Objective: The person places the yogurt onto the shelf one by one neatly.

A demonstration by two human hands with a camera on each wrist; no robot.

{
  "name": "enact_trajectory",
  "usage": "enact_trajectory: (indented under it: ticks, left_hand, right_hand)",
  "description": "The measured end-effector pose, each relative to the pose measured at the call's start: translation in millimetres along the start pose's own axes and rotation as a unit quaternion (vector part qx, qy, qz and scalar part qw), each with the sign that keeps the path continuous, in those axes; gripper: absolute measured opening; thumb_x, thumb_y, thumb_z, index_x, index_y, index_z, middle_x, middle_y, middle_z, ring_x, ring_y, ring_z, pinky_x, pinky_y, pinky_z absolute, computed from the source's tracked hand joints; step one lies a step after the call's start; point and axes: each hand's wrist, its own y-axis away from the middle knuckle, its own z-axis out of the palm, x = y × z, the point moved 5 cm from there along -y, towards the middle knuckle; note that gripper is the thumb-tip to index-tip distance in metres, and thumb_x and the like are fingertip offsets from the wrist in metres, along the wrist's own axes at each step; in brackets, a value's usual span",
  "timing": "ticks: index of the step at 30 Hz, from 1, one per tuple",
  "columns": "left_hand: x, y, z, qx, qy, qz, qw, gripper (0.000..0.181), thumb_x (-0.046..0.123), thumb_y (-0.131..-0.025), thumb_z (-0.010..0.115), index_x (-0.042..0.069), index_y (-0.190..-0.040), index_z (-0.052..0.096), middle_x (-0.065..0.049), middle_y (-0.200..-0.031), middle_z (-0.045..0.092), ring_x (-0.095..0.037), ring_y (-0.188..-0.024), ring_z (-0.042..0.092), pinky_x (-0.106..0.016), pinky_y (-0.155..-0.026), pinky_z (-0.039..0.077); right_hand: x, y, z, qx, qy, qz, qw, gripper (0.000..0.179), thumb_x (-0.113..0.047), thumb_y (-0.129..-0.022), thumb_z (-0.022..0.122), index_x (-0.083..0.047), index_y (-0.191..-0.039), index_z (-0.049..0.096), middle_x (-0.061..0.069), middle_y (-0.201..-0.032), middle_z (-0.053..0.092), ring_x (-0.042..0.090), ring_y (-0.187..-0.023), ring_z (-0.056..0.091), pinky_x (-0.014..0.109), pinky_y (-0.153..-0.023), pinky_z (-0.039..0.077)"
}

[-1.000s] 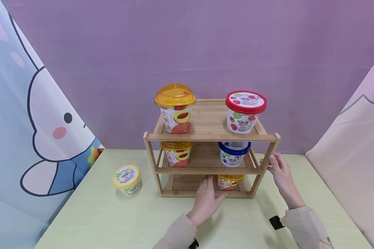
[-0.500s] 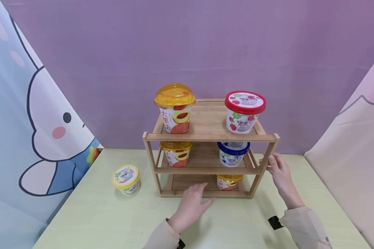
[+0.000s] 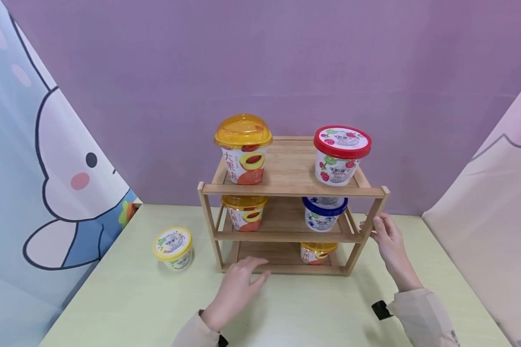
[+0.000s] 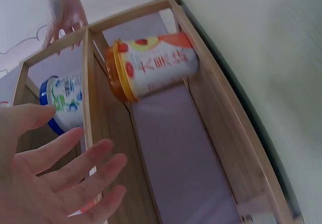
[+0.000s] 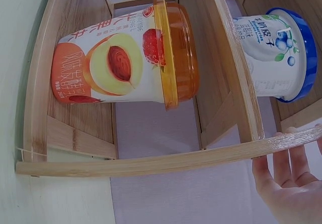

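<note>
A three-tier wooden shelf rack [image 3: 286, 237] stands on the table, holding lidded cups on each tier. My right hand [image 3: 390, 242] grips its right front upright, fingertips reaching behind the wood. In front of the bottom tier my left hand [image 3: 239, 284] holds nothing, its fingers spread and lightly bent in the left wrist view. On that tier, toward the right, sits an orange-lidded peach yogurt cup [image 5: 108, 58]. Above it is a blue-lidded cup [image 5: 274, 55], with another peach cup [image 3: 245, 214] at left. Up top are a dome-lidded peach cup [image 3: 244, 154] and a red-lidded cup [image 3: 340, 156].
A yellow-lidded cup [image 3: 173, 248] stands on the pale green table [image 3: 113, 299], left of the rack. Behind hangs a purple cloth backdrop [image 3: 286, 62]. A cartoon-printed curtain [image 3: 69, 168] closes the left side, and a light curtain [image 3: 495, 217] the right.
My left hand has drawn back from the bottom tier, moving left and toward me with nothing in it. My right hand keeps its grip on the upright.
</note>
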Motion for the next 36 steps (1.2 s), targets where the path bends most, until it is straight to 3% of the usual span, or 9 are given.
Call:
enact_trajectory:
  ticks: [7, 16, 24, 28, 36]
  left_hand:
    - [-19.2, 9.7, -24.1, 0.069, -0.021, 0.006, 0.9974, 0.016, 0.017, -0.08, 0.064, 0.01, -0.095, 0.065, -0.003, -0.093, 0.065, -0.018, -0.086, 0.06, -0.04, -0.077, 0.046]
    - [-39.1, 22.3, -49.5, 0.125, -0.038, 0.017, 0.9912, 0.012, 0.011, -0.077, 0.066, 0.01, -0.089, 0.065, 0.0, -0.085, 0.065, -0.015, -0.078, 0.06, -0.035, -0.071, 0.048]
    - [-60.6, 33.2, -71.2, 0.174, -0.069, 0.018, 0.9822, 0.013, 0.005, -0.074, 0.067, 0.008, -0.086, 0.065, -0.002, -0.083, 0.065, -0.018, -0.075, 0.06, -0.034, -0.064, 0.049]
    - [-74.3, 36.1, -79.9, 0.192, -0.083, 0.012, 0.9777, 0.014, 0.002, -0.073, 0.067, 0.006, -0.086, 0.065, -0.006, -0.082, 0.065, -0.02, -0.074, 0.06, -0.036, -0.063, 0.048]
    - [-100.9, 38.6, -87.3, 0.199, -0.095, -0.019, 0.9751, 0.013, 0.002, -0.073, 0.067, 0.004, -0.085, 0.065, -0.009, -0.082, 0.064, -0.025, -0.075, 0.06, -0.04, -0.064, 0.048]
  right_hand:
    - [0.1, 0.0, 0.4, -0.001, -0.006, 0.001, 1.0, 0.013, -0.021, -0.094, 0.039, -0.016, -0.098, 0.05, -0.007, -0.086, 0.06, 0.003, -0.082, 0.058, 0.013, -0.073, 0.045]
    - [0.8, 0.5, -1.2, -0.001, -0.015, -0.008, 0.9999, 0.014, -0.02, -0.095, 0.039, -0.016, -0.097, 0.052, -0.004, -0.087, 0.059, 0.003, -0.082, 0.057, 0.012, -0.073, 0.044]
    - [0.2, 0.2, 0.4, 0.001, 0.008, 0.005, 1.0, 0.013, -0.023, -0.095, 0.039, -0.019, -0.098, 0.051, -0.009, -0.085, 0.06, 0.001, -0.082, 0.057, 0.012, -0.072, 0.044]
    - [-0.5, 0.5, 0.5, 0.003, 0.015, 0.008, 0.9999, 0.013, -0.023, -0.095, 0.039, -0.019, -0.098, 0.05, -0.009, -0.085, 0.06, 0.001, -0.082, 0.057, 0.012, -0.072, 0.044]
    - [0.4, 0.1, -0.1, 0.003, 0.003, 0.003, 1.0, 0.012, -0.022, -0.095, 0.039, -0.018, -0.097, 0.051, -0.008, -0.084, 0.06, 0.002, -0.081, 0.057, 0.012, -0.072, 0.045]
